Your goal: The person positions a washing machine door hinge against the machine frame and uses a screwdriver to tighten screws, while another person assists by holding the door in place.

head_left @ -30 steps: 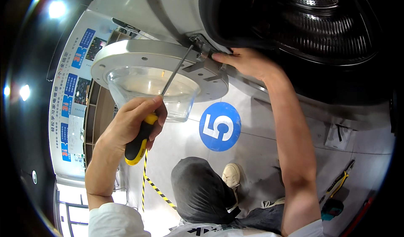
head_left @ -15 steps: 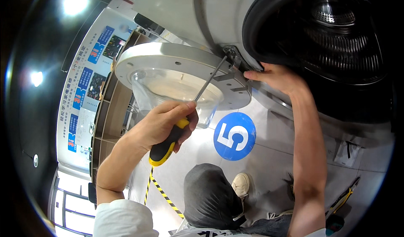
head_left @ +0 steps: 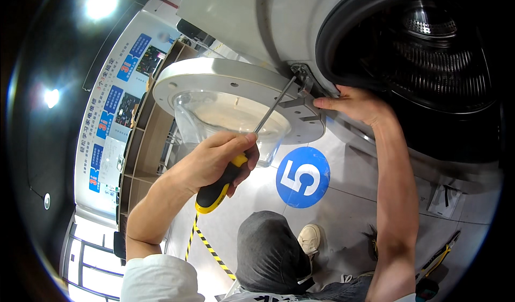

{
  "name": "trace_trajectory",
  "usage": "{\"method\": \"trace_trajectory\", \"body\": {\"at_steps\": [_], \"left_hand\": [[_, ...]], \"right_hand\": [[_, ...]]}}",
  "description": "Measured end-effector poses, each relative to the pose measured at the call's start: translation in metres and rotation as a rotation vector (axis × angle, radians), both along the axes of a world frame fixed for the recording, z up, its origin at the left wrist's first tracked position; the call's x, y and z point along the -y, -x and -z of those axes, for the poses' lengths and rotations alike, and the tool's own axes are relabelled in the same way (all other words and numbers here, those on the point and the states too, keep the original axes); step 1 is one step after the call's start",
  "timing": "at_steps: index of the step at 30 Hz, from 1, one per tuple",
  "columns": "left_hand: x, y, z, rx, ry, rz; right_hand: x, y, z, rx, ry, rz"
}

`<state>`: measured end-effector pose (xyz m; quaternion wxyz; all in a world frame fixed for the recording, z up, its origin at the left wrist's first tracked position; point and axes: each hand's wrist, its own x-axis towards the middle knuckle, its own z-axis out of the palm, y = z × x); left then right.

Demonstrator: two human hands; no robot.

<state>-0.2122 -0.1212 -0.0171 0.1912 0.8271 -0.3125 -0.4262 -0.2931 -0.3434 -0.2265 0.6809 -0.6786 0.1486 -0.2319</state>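
My left hand (head_left: 228, 159) is closed around the black-and-yellow handle of a screwdriver (head_left: 213, 193). Its metal shaft slants up across the opened round washing machine door (head_left: 214, 76), with the tip at the metal door hinge (head_left: 303, 76). The door has a white ring and a clear glass bowl (head_left: 230, 114) bulging down. Beside the hinge, my right hand (head_left: 365, 106) is bent at the edge of the door opening, its thumb stretched toward the hinge side of the door. The other fingertips are partly hidden under the rim, so what they grip cannot be made out.
The grey front panel (head_left: 225, 12) and dark rubber gasket (head_left: 327, 44) surround the drum (head_left: 429, 49). Below lie a round blue floor sticker (head_left: 303, 177), yellow-handled pliers (head_left: 442, 253) and a white card (head_left: 446, 201). Shelving (head_left: 142, 146) and a wall poster (head_left: 102, 125) stand left.
The whole view has shifted slightly, so things appear a little further right and lower. Both hands keep their places at the door, and the screwdriver tip stays at the hinge.
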Motion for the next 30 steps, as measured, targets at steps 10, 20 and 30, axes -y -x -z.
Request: {"method": "trace_trajectory", "body": {"at_steps": [10,20,30], "left_hand": [[0.0,-0.002,0.001,-0.016,0.033,-0.027],[0.0,-0.002,0.001,0.02,0.036,0.003],[0.001,0.0,0.0,0.033,0.015,-0.03]], "right_hand": [[0.003,0.001,0.005,0.08,-0.045,-0.03],[0.002,0.007,-0.001,0.114,-0.088,-0.022],[0.003,0.005,-0.01,-0.032,-0.019,-0.088]]}}
